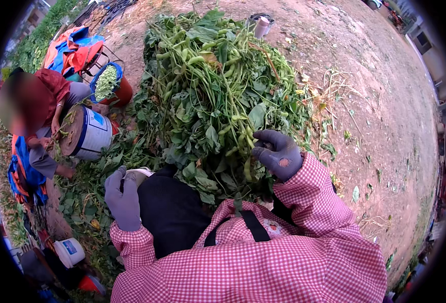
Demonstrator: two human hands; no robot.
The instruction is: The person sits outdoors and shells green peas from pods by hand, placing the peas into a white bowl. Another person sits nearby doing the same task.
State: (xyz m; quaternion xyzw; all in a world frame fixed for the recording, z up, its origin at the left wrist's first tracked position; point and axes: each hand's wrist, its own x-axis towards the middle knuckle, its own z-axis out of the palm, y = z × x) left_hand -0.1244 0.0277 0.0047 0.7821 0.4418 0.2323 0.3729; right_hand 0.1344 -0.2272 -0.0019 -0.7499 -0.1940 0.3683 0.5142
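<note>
A large heap of uprooted bean plants (192,87), with leaves, stems and plump green pods, lies before me. My right hand (280,153), in a grey-purple glove with a hole at its back, is at the heap's near right side. Its thumb and forefinger are apart, beside hanging green pods (242,140); whether they grip one is unclear. My left hand (123,199), gloved alike, is raised left of my dark-clad knee (170,212). Its fingertips are slightly apart with nothing visible between them. Behind them shows part of a white rim (141,172), mostly hidden.
At left a person (50,94) sits handling a stem over an upturned labelled bucket (94,132). Beyond stands a red bucket (122,92) of green pods. A white bucket (69,252) is at lower left. A pinkish bottle (261,27) stands behind the heap on bare earth (382,113).
</note>
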